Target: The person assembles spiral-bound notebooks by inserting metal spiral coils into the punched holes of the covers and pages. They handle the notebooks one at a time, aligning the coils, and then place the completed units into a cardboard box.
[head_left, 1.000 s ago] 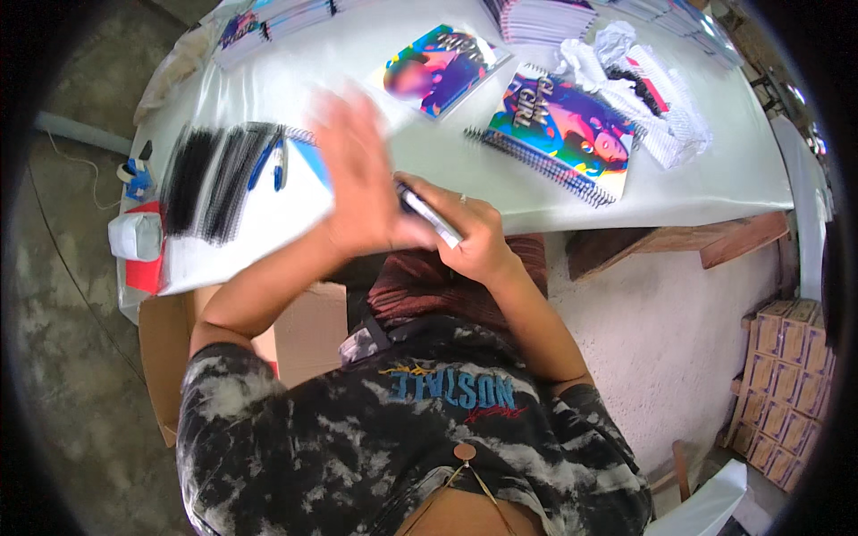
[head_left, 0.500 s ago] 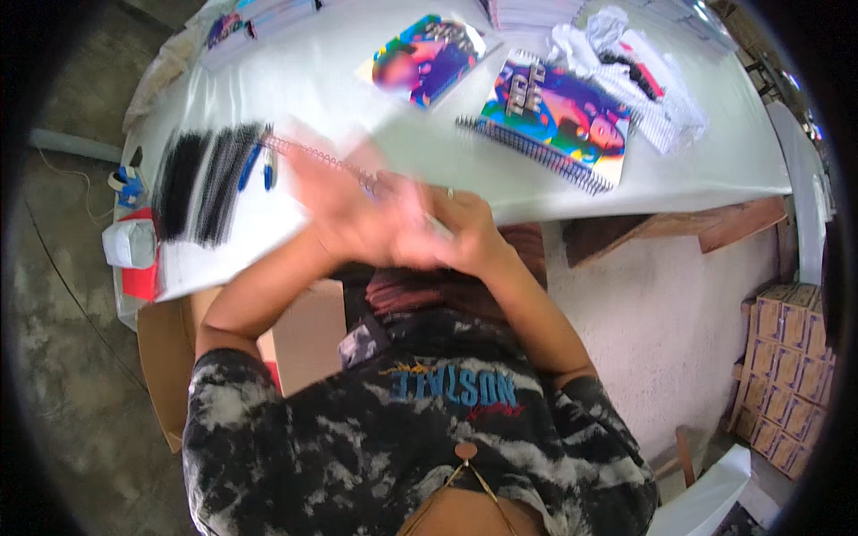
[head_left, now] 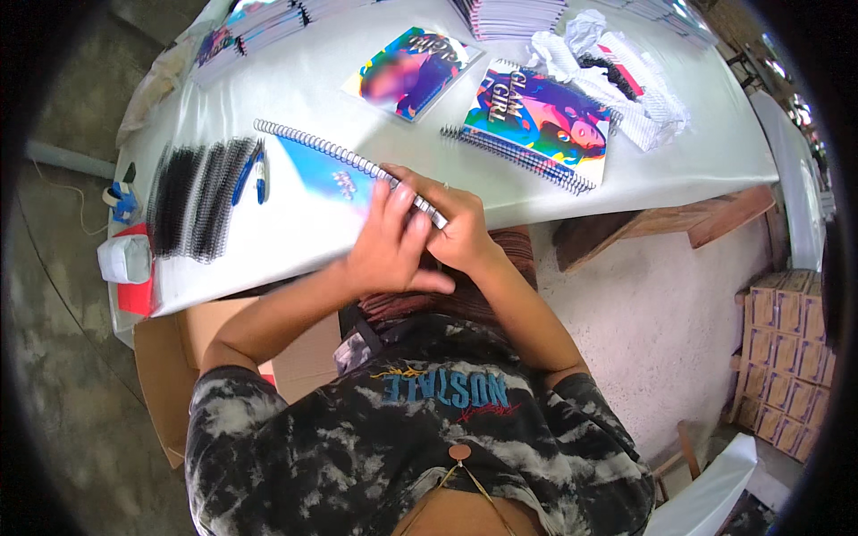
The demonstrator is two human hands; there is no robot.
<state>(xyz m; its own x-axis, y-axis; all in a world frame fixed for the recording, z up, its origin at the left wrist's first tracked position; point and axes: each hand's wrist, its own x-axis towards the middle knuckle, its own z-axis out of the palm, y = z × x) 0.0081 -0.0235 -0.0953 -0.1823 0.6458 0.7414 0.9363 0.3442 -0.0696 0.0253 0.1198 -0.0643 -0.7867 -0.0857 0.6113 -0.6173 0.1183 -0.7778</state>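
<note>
A spiral notebook with a blue cover is tilted over the near edge of the white table, its wire coil running slantwise along the upper edge. My right hand is closed round the near right end of this notebook, at the coil. Against the coil beside it, my left hand rests with its fingers stretched out and its thumb apart. Part of the notebook is hidden behind my hands. Left of it lie rows of loose black binding coils, with blue pens beside them.
Two colourful notebooks lie beyond my hands: one in the middle, a spiral-bound one to the right. Crumpled white paper lies beside it. Stacked notebooks line the back. A blue tape dispenser sits at the left edge.
The motion blur on my hands is gone. My left hand has drawn back toward me and right, off the coil's far part, and the blue cover now shows flat.
</note>
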